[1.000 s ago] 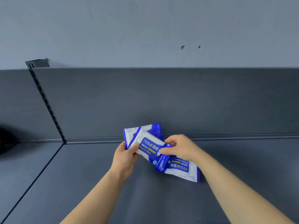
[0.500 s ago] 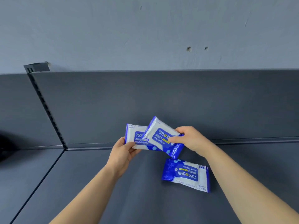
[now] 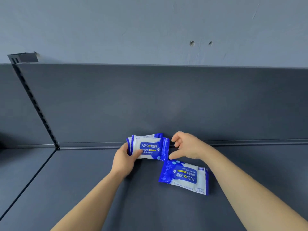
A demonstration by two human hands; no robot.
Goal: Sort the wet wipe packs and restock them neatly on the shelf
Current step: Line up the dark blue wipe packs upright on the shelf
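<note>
Head view: dark shelf under both hands. The stack of packs was held upright at its near end by the gripping left hand. Half a second earlier its front pack was in the right hand, which now sat empty, fingers spread, just beside the stack. A third pack lay flat below the right hand, likely next.

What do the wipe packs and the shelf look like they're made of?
Wipe packs: likely soft printed plastic film, slightly glossy, with crimped ends and wrinkles showing. Shelf: probably painted metal, matte dark grey, judging by its thin panel seams and slotted upright.
</note>
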